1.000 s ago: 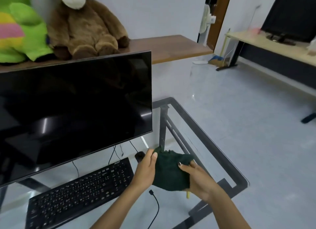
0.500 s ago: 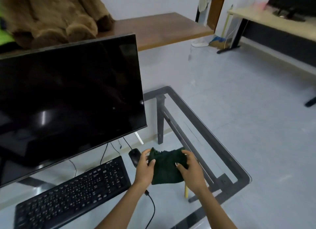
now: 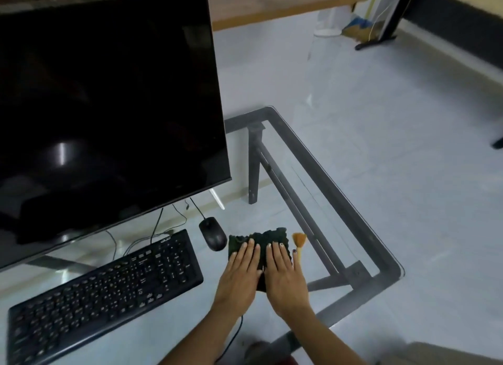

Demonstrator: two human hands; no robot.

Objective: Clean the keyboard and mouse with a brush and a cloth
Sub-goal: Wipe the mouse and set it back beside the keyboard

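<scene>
Cloth [image 3: 268, 239], dark green, soft: lying under both hands, left hand [image 3: 242, 272] and right hand [image 3: 283, 272] pressing flat, fingers extended, grasping nothing. Likely bunching easily; pinching an edge is advisable. Brush [image 3: 298, 243] resting just right.

Two bare forearms run up from the lower edge, with no sleeve, watch or bracelet on either. The left hand [image 3: 241, 272] and right hand [image 3: 283, 273] wear no rings or gloves. The fingers [image 3: 275, 251] are slim, with short nails; several nails look pale, and the right little finger's nail looks dark, though blur hides the detail.
</scene>
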